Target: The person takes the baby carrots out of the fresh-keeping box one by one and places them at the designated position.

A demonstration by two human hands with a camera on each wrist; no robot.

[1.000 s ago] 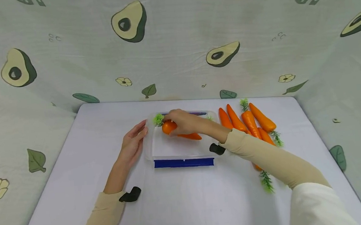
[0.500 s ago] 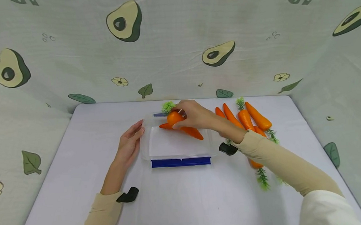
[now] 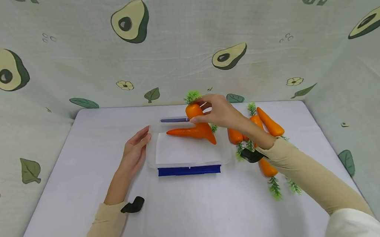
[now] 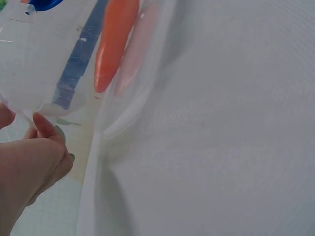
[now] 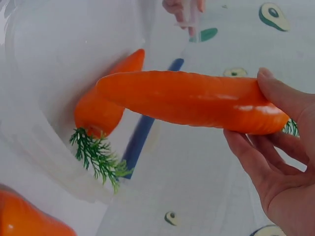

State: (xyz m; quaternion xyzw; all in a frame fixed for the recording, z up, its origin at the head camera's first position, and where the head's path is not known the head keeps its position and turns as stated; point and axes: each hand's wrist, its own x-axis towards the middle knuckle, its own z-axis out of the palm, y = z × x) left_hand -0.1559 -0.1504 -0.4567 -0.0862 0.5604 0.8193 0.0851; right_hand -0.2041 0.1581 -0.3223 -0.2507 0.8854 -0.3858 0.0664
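A clear plastic container (image 3: 179, 152) with blue latch flaps stands on the table, and one carrot (image 3: 181, 133) lies inside it along the far side. My left hand (image 3: 135, 152) holds the container's left side; in the left wrist view its thumb and fingers pinch the rim. With my right hand (image 3: 221, 112) I grip a second carrot (image 3: 194, 110) near its leafy top, above the container's back part. That carrot tilts, leaves up and tip down toward the container. In the right wrist view the held carrot (image 5: 192, 98) passes in front of the one inside.
Several loose carrots (image 3: 270, 121) lie in a pile right of the container, partly hidden by my right forearm. A white-covered table (image 3: 197, 214) extends toward me. Behind it hangs a cloth (image 3: 184, 41) printed with avocados.
My right hand has raised its carrot from the container's left part and moved it right and back, uncovering the carrot lying inside. The left hand stays at the container's side.
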